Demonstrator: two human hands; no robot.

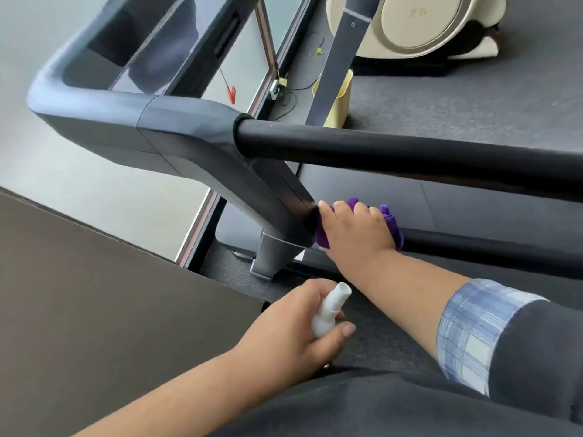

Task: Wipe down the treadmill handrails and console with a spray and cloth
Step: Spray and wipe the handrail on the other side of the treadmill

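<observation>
Treadmill's lower handrail (492, 250) runs lengthwise to the right from the console (176, 130) end, and the right hand (356, 228) wraps the purple cloth (394, 227) around it at that end, arm reaching forward. Left hand (296, 326), nearer the body, grips the white spray bottle (328, 310), nozzle aimed toward the rail

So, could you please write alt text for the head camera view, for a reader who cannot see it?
A person's right hand presses a purple cloth onto the lower treadmill handrail beside the dark console frame. Their left hand grips a white spray bottle lower down.
</observation>
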